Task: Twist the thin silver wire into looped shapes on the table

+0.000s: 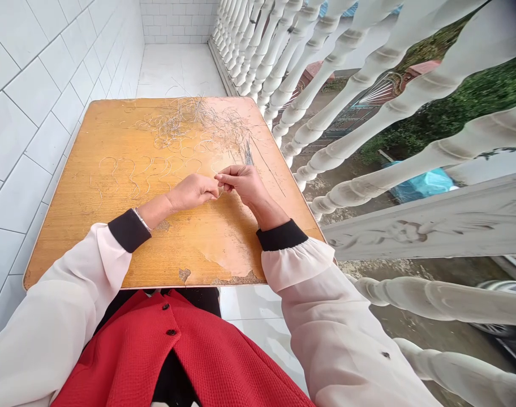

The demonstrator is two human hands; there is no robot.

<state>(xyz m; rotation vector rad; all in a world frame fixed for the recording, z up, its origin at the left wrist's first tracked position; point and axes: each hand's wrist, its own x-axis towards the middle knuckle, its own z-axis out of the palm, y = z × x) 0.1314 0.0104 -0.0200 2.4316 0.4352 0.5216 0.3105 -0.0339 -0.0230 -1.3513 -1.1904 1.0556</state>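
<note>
Over the middle of the wooden table, my left hand [195,191] and my right hand [241,182] meet at the fingertips. Both are closed in a pinch on a thin wire [214,168], of which only a faint curved bit shows; the fingers hide the rest. Beyond them lies a loose tangle of thin silvery wire [185,121]. Several separate curled pieces of wire [133,175] are spread left of and behind my left hand. Just behind my right hand sits a small bundle of dark, straight thin pieces [248,152].
The table [92,243] has a worn, peeling top and a chipped front edge near my body. A white tiled wall [37,107] runs along the left. White balusters [326,133] line the right side, close to the table's edge.
</note>
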